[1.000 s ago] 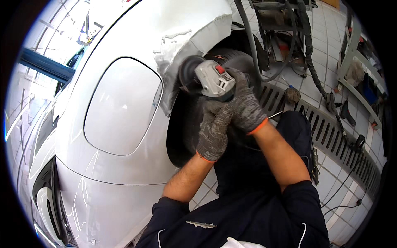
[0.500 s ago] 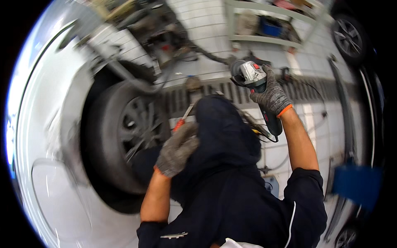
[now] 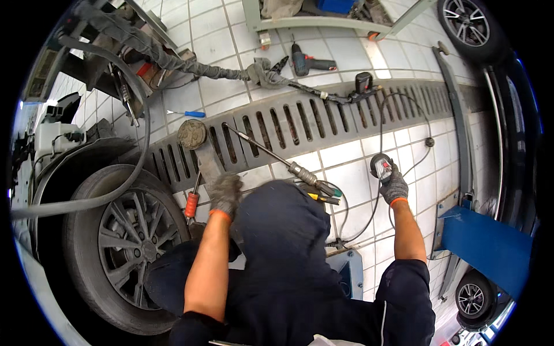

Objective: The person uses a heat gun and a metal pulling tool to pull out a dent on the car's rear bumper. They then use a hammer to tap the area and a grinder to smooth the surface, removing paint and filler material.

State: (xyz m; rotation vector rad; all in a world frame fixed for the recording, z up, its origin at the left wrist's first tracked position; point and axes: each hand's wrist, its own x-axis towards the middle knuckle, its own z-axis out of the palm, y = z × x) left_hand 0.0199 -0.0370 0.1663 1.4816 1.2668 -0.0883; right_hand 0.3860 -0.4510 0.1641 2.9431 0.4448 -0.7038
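Observation:
My right hand (image 3: 395, 187), in a grey knit glove with an orange cuff, grips an angle grinder (image 3: 382, 167) low above the tiled floor. Its cord loops beside it. My left hand (image 3: 225, 195), gloved alike, is blurred by motion, so whether it holds anything is unclear. It is at the near end of a flat grey bar (image 3: 210, 166) with a round brownish head (image 3: 192, 134). Beside it on the left stands an orange-handled tool (image 3: 191, 204) with a thin metal shaft. A slide hammer (image 3: 288, 163) lies across the drain grate's edge, ahead of my knee.
A car wheel (image 3: 128, 245) stands close on my left. Ahead runs the slotted drain grate (image 3: 288, 124). Beyond it lie a cordless drill (image 3: 306, 60), a blue-handled screwdriver (image 3: 193, 113) and a cloth-wrapped hose (image 3: 173, 63). A blue lift arm (image 3: 487, 239) is at the right.
The view has swung, showing more floor. My right hand has lowered the grinder toward the floor. My left hand has moved forward, away from beside my knee.

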